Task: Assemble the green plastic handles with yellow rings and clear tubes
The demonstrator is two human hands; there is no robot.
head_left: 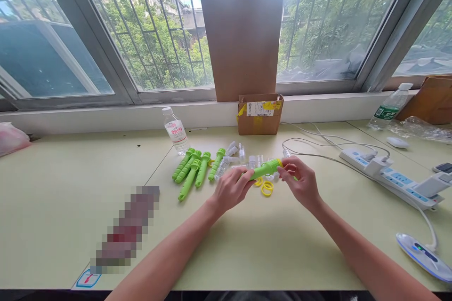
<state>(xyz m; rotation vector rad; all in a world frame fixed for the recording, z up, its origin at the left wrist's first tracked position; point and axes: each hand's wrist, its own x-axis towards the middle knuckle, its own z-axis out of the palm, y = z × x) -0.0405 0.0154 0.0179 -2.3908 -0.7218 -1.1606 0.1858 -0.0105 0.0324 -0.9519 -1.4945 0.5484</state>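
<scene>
A green ribbed tube (265,170) lies tilted between my two hands, with a yellow ring (280,163) round its right end. My left hand (233,188) is closed round the tube's left part. At the right end, the fingers of my right hand (300,179) are pressed on the yellow ring. Loose yellow rings (267,188) rest on the table just below the tube. Several similar green tubes (189,180) lie to the left of my hands. Behind my left hand are clear plastic pieces (241,152), partly hidden.
Behind stand a water bottle (176,132) and a small cardboard box (260,120). On the right are a power strip (391,178) with cables, a white-and-blue device (423,256) and another bottle (389,108). A blurred patch (127,230) covers something at the left.
</scene>
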